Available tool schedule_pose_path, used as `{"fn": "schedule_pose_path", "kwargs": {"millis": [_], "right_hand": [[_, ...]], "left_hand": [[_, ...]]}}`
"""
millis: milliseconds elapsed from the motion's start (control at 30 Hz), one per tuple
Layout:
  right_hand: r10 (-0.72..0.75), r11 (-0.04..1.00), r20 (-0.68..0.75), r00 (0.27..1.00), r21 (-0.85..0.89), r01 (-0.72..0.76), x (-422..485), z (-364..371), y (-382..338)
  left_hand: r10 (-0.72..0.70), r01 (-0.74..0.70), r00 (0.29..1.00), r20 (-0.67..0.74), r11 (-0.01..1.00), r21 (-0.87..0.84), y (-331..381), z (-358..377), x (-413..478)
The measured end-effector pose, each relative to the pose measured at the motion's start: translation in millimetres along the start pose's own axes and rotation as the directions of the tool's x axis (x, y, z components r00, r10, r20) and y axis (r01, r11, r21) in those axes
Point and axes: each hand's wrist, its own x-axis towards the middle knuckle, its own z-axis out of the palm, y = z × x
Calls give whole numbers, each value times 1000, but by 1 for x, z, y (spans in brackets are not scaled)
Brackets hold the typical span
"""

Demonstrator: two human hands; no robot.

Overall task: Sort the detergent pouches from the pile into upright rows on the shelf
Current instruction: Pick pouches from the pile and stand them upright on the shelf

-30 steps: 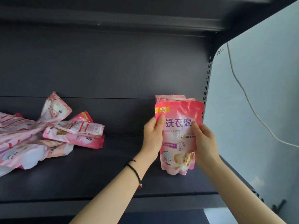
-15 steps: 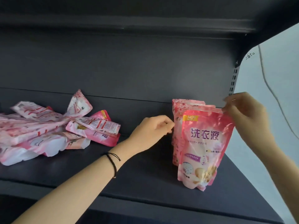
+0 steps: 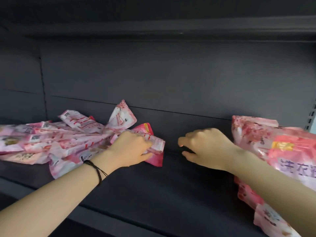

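Observation:
A loose pile of pink detergent pouches (image 3: 56, 142) lies flat on the left of the dark shelf (image 3: 171, 190). My left hand (image 3: 131, 149) grips the pouch (image 3: 156, 146) at the pile's right edge, thumb below and fingers on top. My right hand (image 3: 205, 148) hovers in the middle of the shelf with loosely curled fingers and holds nothing. At the right end stands a row of upright pouches (image 3: 273, 151); my right forearm crosses in front of them.
The shelf's dark back panel (image 3: 171, 82) rises behind everything and an upper shelf (image 3: 171, 29) overhangs. A perforated upright (image 3: 312, 117) marks the right end. Bare shelf lies between the pile and the upright pouches.
Both hands left the upright pouch at the right. My left hand travelled left to the pile and took hold of a pouch; my right hand followed toward the middle. The view swung left.

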Motion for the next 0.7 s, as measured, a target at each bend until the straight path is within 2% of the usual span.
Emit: {"fn": "schedule_pose_path", "kwargs": {"millis": [100, 267, 400, 567, 700], "right_hand": [[13, 1000, 23, 1000, -28, -12, 42, 23, -12], [19, 994, 19, 1000, -106, -17, 109, 52, -28], [49, 996, 40, 998, -79, -46, 157, 68, -41], [100, 993, 67, 993, 62, -105, 202, 94, -64], [165, 971, 81, 983, 163, -177, 212, 111, -79]], "left_hand": [[18, -18, 1000, -11, 1000, -18, -40, 18, -5], [67, -66, 998, -17, 997, 50, -107, 48, -7], [97, -97, 995, -8, 995, 28, -141, 74, -4], [33, -10, 994, 108, 978, -209, -162, 94, -4], [-12, 147, 962, 273, 864, -481, -172, 92, -3]]}}
